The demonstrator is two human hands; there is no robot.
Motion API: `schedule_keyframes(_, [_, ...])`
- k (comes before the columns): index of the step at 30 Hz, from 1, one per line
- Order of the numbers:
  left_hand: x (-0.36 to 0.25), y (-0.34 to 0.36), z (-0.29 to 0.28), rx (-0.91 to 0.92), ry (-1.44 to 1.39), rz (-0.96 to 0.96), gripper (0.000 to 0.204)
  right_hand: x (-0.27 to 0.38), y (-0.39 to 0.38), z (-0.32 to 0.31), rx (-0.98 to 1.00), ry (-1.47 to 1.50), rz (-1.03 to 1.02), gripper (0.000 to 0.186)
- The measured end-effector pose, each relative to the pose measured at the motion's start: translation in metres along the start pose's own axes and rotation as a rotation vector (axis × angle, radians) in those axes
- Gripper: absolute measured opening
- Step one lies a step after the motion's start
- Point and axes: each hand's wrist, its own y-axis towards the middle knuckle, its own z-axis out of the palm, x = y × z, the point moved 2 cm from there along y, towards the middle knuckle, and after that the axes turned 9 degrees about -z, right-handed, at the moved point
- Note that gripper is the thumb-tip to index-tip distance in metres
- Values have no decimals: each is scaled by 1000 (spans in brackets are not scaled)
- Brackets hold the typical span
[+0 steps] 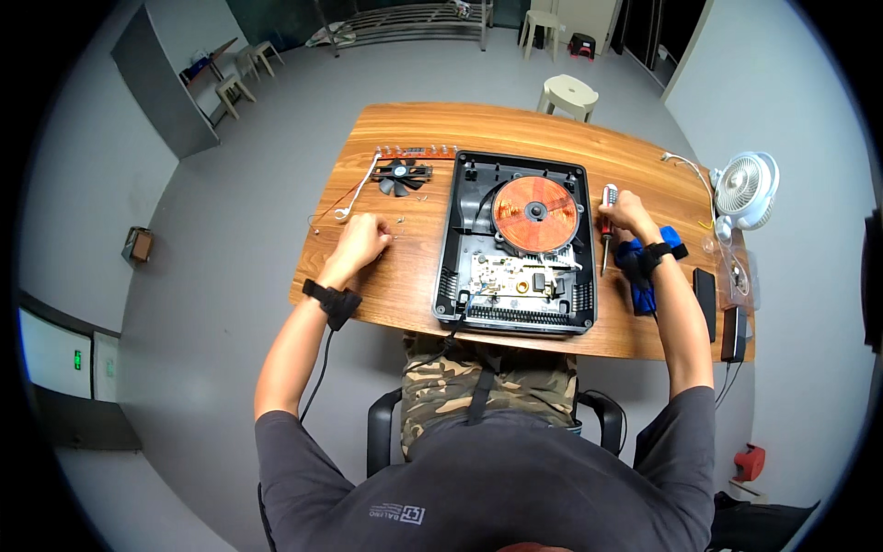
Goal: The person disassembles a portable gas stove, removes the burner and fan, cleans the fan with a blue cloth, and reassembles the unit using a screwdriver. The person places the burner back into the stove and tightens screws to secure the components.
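Observation:
An opened induction cooker point(590, 276) lies on the wooden table, its black housing showing a round copper coil point(520, 207) and a circuit board point(501, 275). To its left, my left hand point(364, 241) rests low over the tabletop with fingers pinched together; whatever they may hold is too small to make out. Tiny screws point(400, 221) lie beside those fingertips. Right of the cooker, my right hand point(631, 213) grips a screwdriver point(607, 230) with a red and grey handle, its shaft pointing toward me. Black straps circle both wrists.
Behind my left hand lie a black cooling fan point(397, 178) and a narrow control board point(414, 153) with a white cable. Blue fabric point(644, 290), black boxes point(704, 304) and a white desk fan point(745, 191) occupy the right side. A black cord point(448, 343) hangs over the front edge.

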Motion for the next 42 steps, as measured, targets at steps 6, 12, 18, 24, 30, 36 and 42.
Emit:
schedule_keyframes(6, [-17, 12, 11, -63, 42, 8, 17, 44, -17, -77, -253, 203, -116, 56])
schedule_keyframes(12, [-24, 8, 21, -113, 81, 39, 14, 115, -35, -105, -325, 279, -312, 50])
schedule_keyframes(18, [-18, 5, 37, -184, 97, 75, 10, 193, -48, -107, -260, 418, -376, 39])
schedule_keyframes(24, [-17, 7, 45, -220, 231, 99, 10, 241, -62, -94, -254, 540, -554, 38])
schedule_keyframes(30, [-27, 1, 28, -269, 154, 146, 11, 254, -69, -87, -173, 685, -596, 35])
schedule_keyframes(36, [-73, -16, 2, -85, -324, 276, 12, 261, -65, -74, -159, 728, -675, 40])
schedule_keyframes(42, [-97, -27, 7, 39, -351, 335, 12, 264, -65, -64, -162, 721, -713, 43])
